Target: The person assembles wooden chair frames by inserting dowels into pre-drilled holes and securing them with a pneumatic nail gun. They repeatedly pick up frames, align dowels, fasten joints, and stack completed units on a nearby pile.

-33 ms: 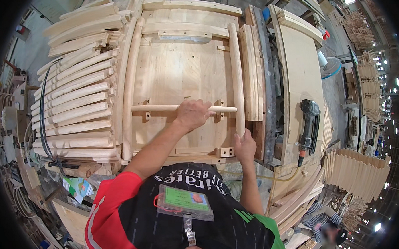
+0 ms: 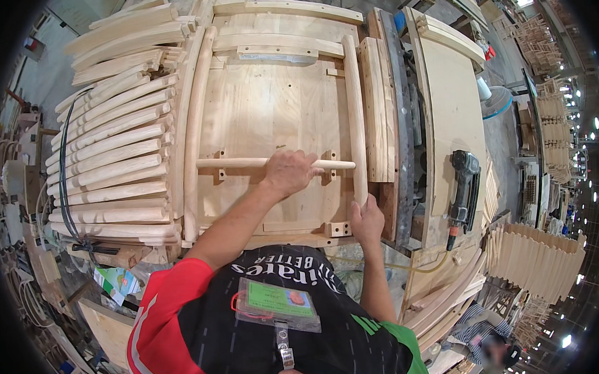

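Note:
My left hand (image 2: 291, 172) is closed around a round wooden rung (image 2: 238, 163) lying crosswise over the wooden jig board (image 2: 275, 98). The rung's left end meets the left chair leg (image 2: 199, 118); its right end touches the right chair leg (image 2: 355, 111). Low on that right leg, near its closest end, my right hand (image 2: 368, 223) is wrapped around the wood. Across the far part of the two legs runs a flat wooden rail (image 2: 276, 43). Small wooden blocks (image 2: 337, 229) with dark holes are fixed to the board, one of them beside my right hand.
Many turned wooden legs (image 2: 115, 165) are stacked to the left, bound by a black strap (image 2: 64, 177). A nail gun (image 2: 465, 186) with a yellow hose lies on the panel (image 2: 453, 107) to the right. A person (image 2: 483, 333) is at the lower right.

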### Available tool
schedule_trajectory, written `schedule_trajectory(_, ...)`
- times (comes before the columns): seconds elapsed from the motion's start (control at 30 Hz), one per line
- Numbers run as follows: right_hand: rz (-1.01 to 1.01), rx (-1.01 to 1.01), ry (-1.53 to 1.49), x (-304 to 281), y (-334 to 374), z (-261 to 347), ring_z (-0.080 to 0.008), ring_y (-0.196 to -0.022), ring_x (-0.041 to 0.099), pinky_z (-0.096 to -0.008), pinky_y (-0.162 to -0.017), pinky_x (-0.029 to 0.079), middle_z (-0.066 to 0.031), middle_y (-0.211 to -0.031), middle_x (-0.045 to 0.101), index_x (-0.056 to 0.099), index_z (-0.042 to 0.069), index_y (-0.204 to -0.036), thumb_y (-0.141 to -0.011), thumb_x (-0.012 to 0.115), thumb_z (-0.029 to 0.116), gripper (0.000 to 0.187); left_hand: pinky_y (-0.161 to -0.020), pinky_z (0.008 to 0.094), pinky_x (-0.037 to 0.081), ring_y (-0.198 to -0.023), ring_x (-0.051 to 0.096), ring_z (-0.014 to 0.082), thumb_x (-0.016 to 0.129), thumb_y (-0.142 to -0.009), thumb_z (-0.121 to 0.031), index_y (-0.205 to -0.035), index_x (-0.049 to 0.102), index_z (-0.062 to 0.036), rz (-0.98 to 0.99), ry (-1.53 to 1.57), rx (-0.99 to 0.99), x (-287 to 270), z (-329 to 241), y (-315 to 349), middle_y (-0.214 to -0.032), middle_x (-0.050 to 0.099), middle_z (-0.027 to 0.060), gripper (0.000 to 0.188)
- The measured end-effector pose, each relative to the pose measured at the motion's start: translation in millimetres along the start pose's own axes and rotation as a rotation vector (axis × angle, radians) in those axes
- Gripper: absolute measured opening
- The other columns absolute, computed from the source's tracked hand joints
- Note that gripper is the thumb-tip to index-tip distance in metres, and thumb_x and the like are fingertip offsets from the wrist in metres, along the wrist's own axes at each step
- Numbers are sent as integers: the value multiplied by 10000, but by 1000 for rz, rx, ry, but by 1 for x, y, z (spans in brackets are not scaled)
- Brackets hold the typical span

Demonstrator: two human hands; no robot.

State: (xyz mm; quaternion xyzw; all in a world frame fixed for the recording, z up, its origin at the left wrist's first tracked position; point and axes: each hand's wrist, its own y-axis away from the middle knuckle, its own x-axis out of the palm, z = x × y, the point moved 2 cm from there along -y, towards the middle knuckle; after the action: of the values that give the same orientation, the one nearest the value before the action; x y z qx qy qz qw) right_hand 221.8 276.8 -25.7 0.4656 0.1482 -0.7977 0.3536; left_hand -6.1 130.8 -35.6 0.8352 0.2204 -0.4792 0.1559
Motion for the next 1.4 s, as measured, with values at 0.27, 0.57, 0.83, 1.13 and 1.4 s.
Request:
schedule_trajectory(0.27,49,-34,111,1,-1,7,-501,-828,699,-579,-726,546,-268,-925,721,581,2,-1122,-994,670,263,304,-806,484,563,-881,733,328,626,-1005,-531,-1110,707,-139,49,1,-37,2,-2,-1,-925,734,124,414)
schedule_trajectory(0.57,-305,-428,394,-3,21,67,-410,-939,693,-480,-811,546,-214,-965,705,609,26,-1353,-965,708,257,463,-808,478,575,-907,733,339,628,-995,-541,-1085,711,-124,-90,11,-50,-8,24,18,-925,740,135,435)
schedule_trajectory(0.83,109,-606,-125,62,70,85,-308,-680,676,-422,-611,523,-113,-759,657,738,65,-1064,-915,769,132,167,-782,498,579,-893,743,347,543,-1045,-557,-1073,709,-108,-11,-14,-52,-13,25,23,-899,741,153,480)
schedule_trajectory(1.13,75,-625,-129,59,69,88,-301,-625,657,-425,-575,515,-101,-720,641,730,70,-996,-917,756,95,87,-778,494,572,-904,739,339,538,-1042,-574,-1049,715,-111,-42,-9,-46,-8,27,25,-908,732,140,496)
schedule_trajectory(1.4,68,-616,-150,60,69,86,-310,-621,651,-426,-575,511,-108,-723,637,730,66,-985,-920,756,102,78,-777,473,575,-898,735,333,545,-1043,-564,-1037,712,-96,-31,-54,-63,-7,27,25,-912,731,139,497)
